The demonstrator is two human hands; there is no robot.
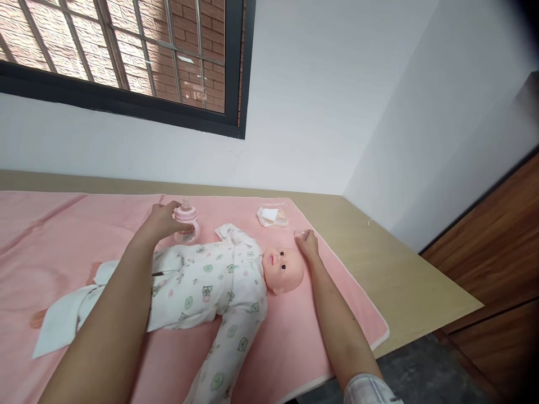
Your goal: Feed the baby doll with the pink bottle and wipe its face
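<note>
My left hand point(163, 220) is closed around a pink and clear baby bottle point(186, 214) with handles. The bottle stands upright on the pink blanket point(332, 331), its clear nipple uncovered at the top. My right hand point(308, 245) is pinched on a small clear plastic piece point(300, 234), low over the blanket beside the doll's head; fingers partly hide the piece, which looks like a cap. Between my arms a baby doll point(206, 283) in white printed clothes lies on its back, head to the right. My left forearm crosses over its legs.
A clear plastic packet with a white paper point(272, 216) lies on the blanket beyond the doll's head. The wooden tabletop point(404, 292) shows around the blanket. A white wall point(303, 123) and a barred window point(185, 106) stand behind, with brown wooden panels point(497, 252) at right.
</note>
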